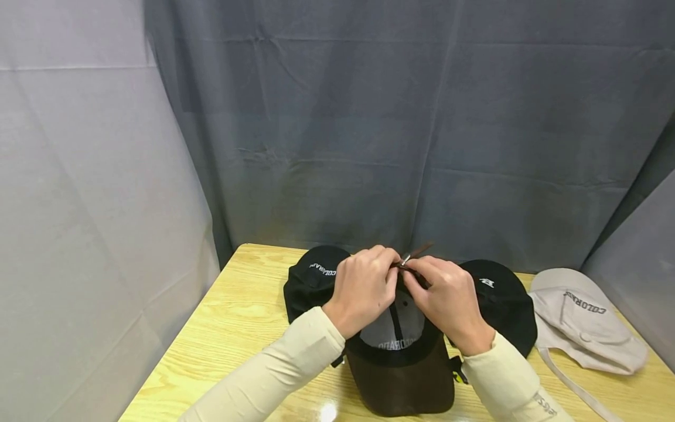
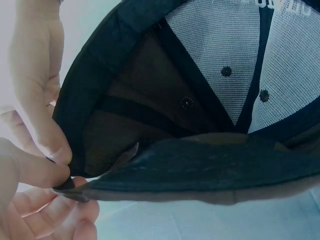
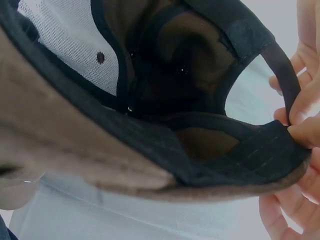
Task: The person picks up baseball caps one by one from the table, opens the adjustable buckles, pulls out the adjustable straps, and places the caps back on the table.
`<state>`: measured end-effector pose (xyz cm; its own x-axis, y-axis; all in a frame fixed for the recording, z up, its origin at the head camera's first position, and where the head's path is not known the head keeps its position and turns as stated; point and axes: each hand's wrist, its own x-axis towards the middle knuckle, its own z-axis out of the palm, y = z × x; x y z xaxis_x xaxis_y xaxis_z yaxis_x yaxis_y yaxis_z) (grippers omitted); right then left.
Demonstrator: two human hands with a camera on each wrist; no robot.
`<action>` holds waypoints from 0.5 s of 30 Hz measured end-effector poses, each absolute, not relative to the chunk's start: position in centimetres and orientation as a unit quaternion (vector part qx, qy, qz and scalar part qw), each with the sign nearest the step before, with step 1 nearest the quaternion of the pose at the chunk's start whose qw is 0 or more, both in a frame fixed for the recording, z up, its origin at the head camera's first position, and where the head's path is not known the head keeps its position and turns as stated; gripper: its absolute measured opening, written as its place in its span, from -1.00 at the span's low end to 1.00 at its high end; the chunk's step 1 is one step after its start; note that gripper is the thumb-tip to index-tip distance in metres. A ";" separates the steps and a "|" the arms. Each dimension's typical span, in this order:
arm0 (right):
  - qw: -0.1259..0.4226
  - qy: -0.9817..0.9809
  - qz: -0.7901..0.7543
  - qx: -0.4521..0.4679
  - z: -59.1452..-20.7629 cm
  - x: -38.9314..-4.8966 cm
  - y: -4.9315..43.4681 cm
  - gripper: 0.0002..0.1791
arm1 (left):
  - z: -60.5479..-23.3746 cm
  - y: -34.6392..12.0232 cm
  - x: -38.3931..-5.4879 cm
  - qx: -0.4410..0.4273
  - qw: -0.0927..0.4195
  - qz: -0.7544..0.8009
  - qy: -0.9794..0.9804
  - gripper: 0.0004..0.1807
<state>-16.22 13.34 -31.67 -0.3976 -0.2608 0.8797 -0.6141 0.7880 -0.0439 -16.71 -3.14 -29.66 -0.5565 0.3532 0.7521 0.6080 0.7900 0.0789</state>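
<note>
A dark brown cap [image 1: 403,390] lies in front of me with its inside facing up and its brim toward me. Pale mesh lining [image 1: 390,328] and lettering seen from inside show within the crown. At the cap's back edge, my left hand [image 1: 364,287] pinches the adjusting strap near a small metal buckle [image 1: 405,259]. Just right of the buckle, my right hand [image 1: 448,293] pinches the strap and edge. The strap's loose brown end [image 1: 423,249] sticks up past the buckle. In the right wrist view, the strap [image 3: 282,75] arches across the cap's back opening.
One black cap [image 1: 311,281] lies behind my left hand. To the right are another black cap [image 1: 501,310] and a beige cap [image 1: 596,328] with a long strap. All rest on the wooden table [image 1: 232,328]. Grey cloth [image 1: 337,129] hangs behind it.
</note>
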 end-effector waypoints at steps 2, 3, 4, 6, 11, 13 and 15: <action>0.479 -0.815 0.180 0.270 -31.7 -16.3 13.3 -0.82 | -29.7 -3.2 -16.7 -0.278 0.380 -0.166 -0.866 -0.92; 0.479 -0.816 0.177 0.271 -31.7 -16.3 13.3 -0.82 | -29.7 -3.3 -16.7 -0.279 0.380 -0.166 -0.866 -0.93; 0.479 -0.817 0.176 0.270 -31.6 -16.3 13.2 -0.82 | -29.7 -3.3 -16.7 -0.280 0.380 -0.165 -0.866 -0.93; 0.480 -0.817 0.172 0.269 -31.6 -16.3 13.2 -0.81 | -29.7 -3.4 -16.7 -0.281 0.381 -0.162 -0.866 -0.93; 0.487 -0.819 0.180 0.244 -31.6 -16.4 12.9 -0.84 | -29.8 -3.5 -16.7 -0.280 0.390 -0.152 -0.864 -0.92; 0.493 -0.819 0.187 0.228 -31.6 -16.4 12.9 -0.86 | -29.8 -3.5 -16.6 -0.279 0.393 -0.149 -0.863 -0.91; 0.497 -0.818 0.191 0.215 -31.6 -16.4 12.9 -0.86 | -29.9 -3.5 -16.6 -0.279 0.393 -0.149 -0.863 -0.91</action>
<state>-16.41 12.91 -31.65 -0.4125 -0.1620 0.8964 -0.5426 0.8341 -0.0990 -16.60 -3.50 -29.89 -0.5353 0.3644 0.7620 0.5982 0.8005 0.0375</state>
